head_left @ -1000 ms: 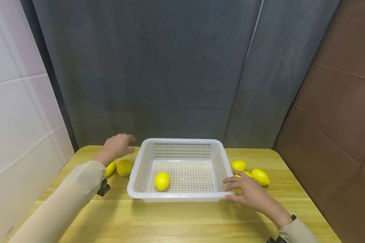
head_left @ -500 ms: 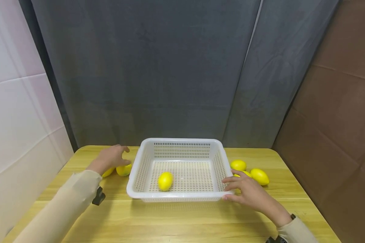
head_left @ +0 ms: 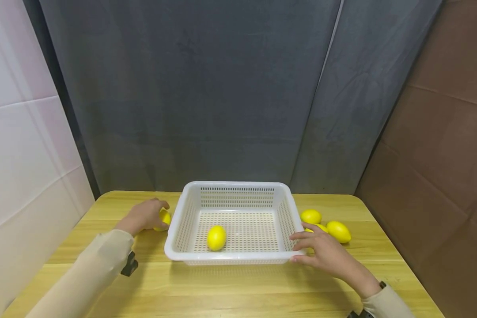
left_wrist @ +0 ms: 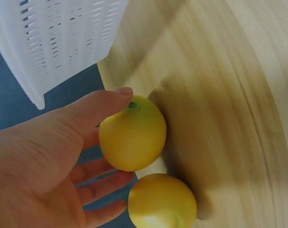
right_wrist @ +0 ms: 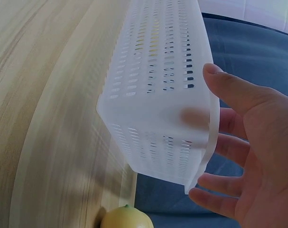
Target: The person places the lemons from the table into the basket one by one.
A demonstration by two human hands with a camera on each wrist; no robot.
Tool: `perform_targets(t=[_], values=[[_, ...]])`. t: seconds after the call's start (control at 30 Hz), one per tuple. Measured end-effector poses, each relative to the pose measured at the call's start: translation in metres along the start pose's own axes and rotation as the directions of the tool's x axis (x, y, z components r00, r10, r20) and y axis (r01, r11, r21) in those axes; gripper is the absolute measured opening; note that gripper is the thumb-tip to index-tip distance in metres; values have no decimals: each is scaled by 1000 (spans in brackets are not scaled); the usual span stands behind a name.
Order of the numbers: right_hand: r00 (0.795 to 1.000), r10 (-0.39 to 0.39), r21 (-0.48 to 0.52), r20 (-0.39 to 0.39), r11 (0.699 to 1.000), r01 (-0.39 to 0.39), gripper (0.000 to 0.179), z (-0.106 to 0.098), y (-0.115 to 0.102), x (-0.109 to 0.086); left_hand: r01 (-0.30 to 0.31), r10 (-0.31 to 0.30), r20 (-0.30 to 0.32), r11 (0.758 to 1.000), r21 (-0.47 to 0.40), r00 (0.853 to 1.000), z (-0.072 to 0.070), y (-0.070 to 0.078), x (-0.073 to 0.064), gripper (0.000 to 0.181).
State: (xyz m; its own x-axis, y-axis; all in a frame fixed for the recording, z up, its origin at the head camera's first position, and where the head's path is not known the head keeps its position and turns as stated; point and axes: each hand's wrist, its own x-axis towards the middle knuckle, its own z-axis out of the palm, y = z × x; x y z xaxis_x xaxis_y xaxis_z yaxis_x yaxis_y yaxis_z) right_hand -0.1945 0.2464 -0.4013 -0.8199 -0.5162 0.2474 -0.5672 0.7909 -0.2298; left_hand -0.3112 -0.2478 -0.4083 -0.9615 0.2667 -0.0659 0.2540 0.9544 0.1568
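Note:
In the head view my left hand (head_left: 144,215) is left of the white basket (head_left: 230,255), its thumb and fingers around a yellow lemon (head_left: 165,217). The left wrist view has the thumb on this lemon's greenish stem end and the fingers behind it. A second lemon (left_wrist: 162,202) lies right beside it, hidden by the hand in the head view. My right hand (head_left: 322,249) holds the basket's near right corner, thumb at the front rim and fingers over the side rim. One lemon (head_left: 216,238) lies inside the basket, toward the left.
Right of the basket, behind my right hand, sit a lemon (head_left: 311,216), another lemon (head_left: 339,232) and one partly covered by the fingers. The wooden table (head_left: 238,291) ends at a dark grey curtain (head_left: 206,97), with a brown panel (head_left: 429,176) on the right.
My left hand has come down from above and closed around a lemon left of the basket. The lemon inside the basket rolled slightly right, then settled. My right hand has stayed on the corner.

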Motion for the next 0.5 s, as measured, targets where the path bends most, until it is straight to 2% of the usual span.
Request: perform_targets(t=[0.5], values=[[1000, 1, 5, -8, 1000, -1, 22, 1, -1, 0, -28, 29, -32, 999, 22, 999, 7, 1, 0, 64]])
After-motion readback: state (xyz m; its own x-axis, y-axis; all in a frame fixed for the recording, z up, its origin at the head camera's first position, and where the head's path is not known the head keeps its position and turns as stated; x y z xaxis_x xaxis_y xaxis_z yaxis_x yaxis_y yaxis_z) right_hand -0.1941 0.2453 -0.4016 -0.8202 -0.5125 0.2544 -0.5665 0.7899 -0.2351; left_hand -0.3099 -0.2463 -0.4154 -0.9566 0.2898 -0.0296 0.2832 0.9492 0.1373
